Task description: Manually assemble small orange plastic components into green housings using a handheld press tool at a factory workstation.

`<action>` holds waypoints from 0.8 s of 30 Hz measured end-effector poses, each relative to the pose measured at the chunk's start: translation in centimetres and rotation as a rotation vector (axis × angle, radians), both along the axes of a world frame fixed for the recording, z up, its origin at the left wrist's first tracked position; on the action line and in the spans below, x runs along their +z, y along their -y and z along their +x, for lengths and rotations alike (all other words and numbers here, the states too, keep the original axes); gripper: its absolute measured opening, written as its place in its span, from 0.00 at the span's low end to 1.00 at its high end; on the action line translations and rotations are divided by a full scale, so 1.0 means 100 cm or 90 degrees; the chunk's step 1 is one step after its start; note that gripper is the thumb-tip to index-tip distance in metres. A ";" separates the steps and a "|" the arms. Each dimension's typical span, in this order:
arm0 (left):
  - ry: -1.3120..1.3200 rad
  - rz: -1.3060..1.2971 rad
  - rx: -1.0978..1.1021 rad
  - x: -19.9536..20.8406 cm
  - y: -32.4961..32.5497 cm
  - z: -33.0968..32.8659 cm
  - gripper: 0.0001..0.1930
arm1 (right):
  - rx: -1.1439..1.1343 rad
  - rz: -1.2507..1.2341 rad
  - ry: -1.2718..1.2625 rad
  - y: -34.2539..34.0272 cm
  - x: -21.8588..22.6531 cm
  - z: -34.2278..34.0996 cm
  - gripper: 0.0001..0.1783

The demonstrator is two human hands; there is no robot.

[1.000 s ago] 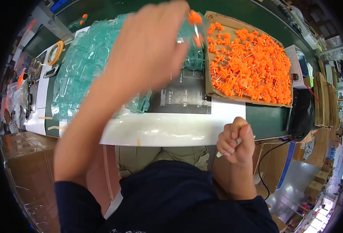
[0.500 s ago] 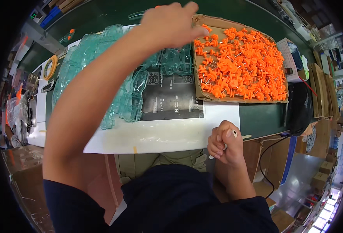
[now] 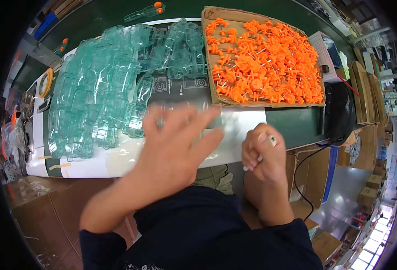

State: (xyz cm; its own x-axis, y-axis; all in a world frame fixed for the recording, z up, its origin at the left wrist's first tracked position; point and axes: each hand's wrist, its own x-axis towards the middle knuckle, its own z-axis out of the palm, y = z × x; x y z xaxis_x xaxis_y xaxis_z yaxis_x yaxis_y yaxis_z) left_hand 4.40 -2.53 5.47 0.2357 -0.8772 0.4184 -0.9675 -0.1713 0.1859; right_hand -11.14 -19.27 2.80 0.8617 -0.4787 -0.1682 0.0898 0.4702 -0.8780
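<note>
Tabletop [image 3: 290, 121], dark green, part-covered by a glossy white sheet [image 3: 92, 167]. Room around: grey floor [image 3: 340, 195] at right, large brown cardboard carton [image 3: 45, 209] below at left.

On the left: heap of translucent green moulded plastic shells [image 3: 95, 81]. On the right: 1 shallow brown cardboard tray [image 3: 221, 14] of orange plastic knobs [image 3: 270, 63] with metal pins. Black printed panel [image 3: 176, 92] shows between the 2.

Edges: tray's near wall sits back from the table's front edge; white sheet and green tabletop span that strip, giving my hands room.

My left hand [image 3: 173, 144], blurred, fingers spread, is over the front edge; cannot tell whether its tips touch anything. My right hand [image 3: 268, 157] is nearby, fingers curled around a slim white stick [image 3: 272, 141].
</note>
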 end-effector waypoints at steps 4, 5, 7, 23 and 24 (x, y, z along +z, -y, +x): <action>-0.113 0.063 0.002 -0.026 -0.029 -0.021 0.23 | -0.115 -0.368 -0.138 0.026 0.034 0.024 0.10; -0.118 0.060 0.001 -0.030 -0.030 -0.023 0.23 | -0.128 -0.508 -0.165 0.029 0.045 0.035 0.10; -0.095 0.054 -0.013 -0.040 -0.030 -0.025 0.23 | -0.135 -0.649 -0.189 0.038 0.058 0.057 0.10; -0.276 -0.161 0.060 -0.040 -0.028 -0.010 0.23 | 0.051 -1.041 -0.282 0.048 0.055 0.089 0.12; -0.277 -0.223 0.067 -0.037 -0.025 -0.007 0.24 | 0.034 -0.977 -0.201 0.046 0.054 0.085 0.12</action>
